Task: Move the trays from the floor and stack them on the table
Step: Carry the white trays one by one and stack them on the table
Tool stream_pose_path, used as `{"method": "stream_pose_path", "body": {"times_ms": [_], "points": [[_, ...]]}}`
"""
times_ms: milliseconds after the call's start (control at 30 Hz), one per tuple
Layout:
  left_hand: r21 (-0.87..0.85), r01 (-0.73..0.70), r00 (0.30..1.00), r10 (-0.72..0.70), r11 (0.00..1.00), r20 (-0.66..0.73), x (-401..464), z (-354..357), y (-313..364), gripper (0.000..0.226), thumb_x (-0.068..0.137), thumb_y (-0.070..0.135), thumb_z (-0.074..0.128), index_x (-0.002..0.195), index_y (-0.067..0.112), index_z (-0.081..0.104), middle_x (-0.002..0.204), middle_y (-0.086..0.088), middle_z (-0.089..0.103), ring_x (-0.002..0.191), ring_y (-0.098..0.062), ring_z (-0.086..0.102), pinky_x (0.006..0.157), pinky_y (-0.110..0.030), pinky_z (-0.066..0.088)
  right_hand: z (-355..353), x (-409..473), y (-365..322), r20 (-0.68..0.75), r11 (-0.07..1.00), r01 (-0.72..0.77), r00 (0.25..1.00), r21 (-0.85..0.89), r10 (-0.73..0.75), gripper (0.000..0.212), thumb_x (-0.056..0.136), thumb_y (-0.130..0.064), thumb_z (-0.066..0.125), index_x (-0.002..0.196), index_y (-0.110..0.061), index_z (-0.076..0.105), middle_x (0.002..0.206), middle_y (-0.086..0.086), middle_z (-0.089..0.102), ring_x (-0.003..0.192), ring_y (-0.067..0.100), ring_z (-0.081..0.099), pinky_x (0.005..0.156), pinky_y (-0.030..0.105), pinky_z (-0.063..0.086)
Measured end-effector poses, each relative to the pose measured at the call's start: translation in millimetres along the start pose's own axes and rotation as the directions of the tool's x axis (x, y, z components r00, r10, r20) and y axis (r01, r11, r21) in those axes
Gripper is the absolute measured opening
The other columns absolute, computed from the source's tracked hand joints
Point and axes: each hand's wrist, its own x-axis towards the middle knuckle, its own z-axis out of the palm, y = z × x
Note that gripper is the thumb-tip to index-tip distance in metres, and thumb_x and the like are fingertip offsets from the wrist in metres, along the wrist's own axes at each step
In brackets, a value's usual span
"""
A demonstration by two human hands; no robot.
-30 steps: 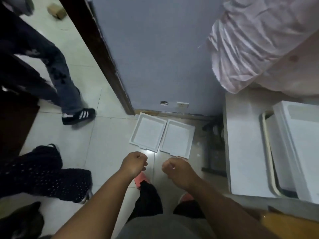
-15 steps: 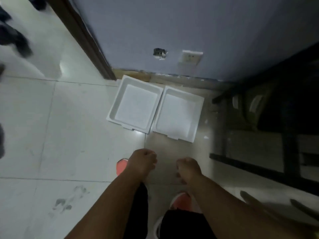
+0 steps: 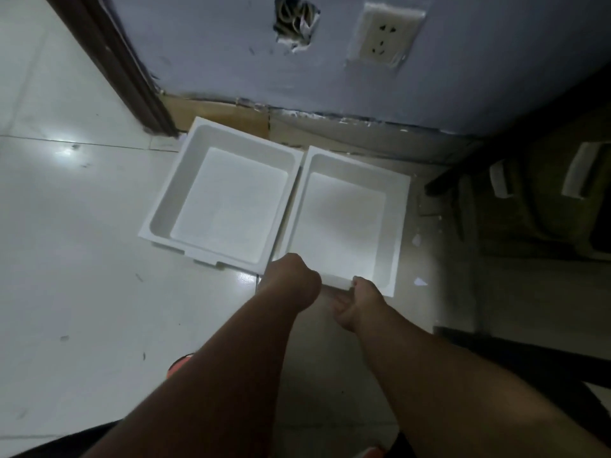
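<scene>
Two empty white trays lie side by side on the tiled floor against the wall. The left tray [image 3: 228, 200] is untouched. My left hand [image 3: 292, 280] is curled over the near left corner of the right tray [image 3: 347, 219], its fingers hidden. At the same tray's near edge, my right hand [image 3: 358, 302] holds the rim, thumb on top and fingers below. The table is out of view.
A blue-grey wall with a socket [image 3: 385, 34] and a hole with wires [image 3: 294, 24] rises behind the trays. A dark door frame [image 3: 112, 61] runs at the left. Dark furniture legs [image 3: 456, 180] and stored items stand right of the trays.
I have bent down closer to the floor. Both hands moved forward from above my feet to the near edge of the right tray and now touch it.
</scene>
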Motion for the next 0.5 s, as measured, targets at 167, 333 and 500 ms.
{"method": "stream_pose_path", "body": {"times_ms": [167,333,500], "points": [[0.058,-0.137,0.99,0.138,0.989,-0.02,-9.6,-13.9,6.5,0.024,0.09,0.015,0.048,0.069,0.009,0.055,0.097,-0.009,0.068,0.079,-0.021,0.058,0.068,-0.028,0.043,8.8,-16.3,-8.8,-0.008,0.996,0.085,0.996,0.027,-0.085,0.031,0.096,-0.028,0.061,0.115,-0.003,0.06,0.091,0.014,0.069,0.078,0.027,0.069,0.083,0.036,0.059],[-0.065,-0.135,0.979,0.123,0.989,-0.163,-64.1,-70.2,14.4,0.025,0.092,0.02,0.05,0.094,0.008,0.072,0.103,-0.005,0.068,0.098,-0.026,0.064,0.081,-0.032,0.046,-7.1,-98.2,-19.5,-0.07,0.943,0.333,0.941,0.005,-0.332,0.024,0.092,-0.02,0.07,0.106,-0.002,0.064,0.084,0.011,0.07,0.071,0.024,0.071,0.075,0.038,0.063],[-0.109,0.002,0.981,-0.023,0.994,-0.194,-155.0,-141.4,3.2,0.034,0.085,0.016,0.051,0.052,0.019,0.045,0.069,0.002,0.054,0.075,-0.022,0.049,0.07,-0.029,0.034,-29.8,-230.9,-29.5,-0.169,0.869,0.439,0.861,-0.228,-0.479,0.025,0.089,-0.026,0.071,0.077,-0.005,0.065,0.056,0.006,0.067,0.048,0.021,0.065,0.052,0.032,0.057]]}}
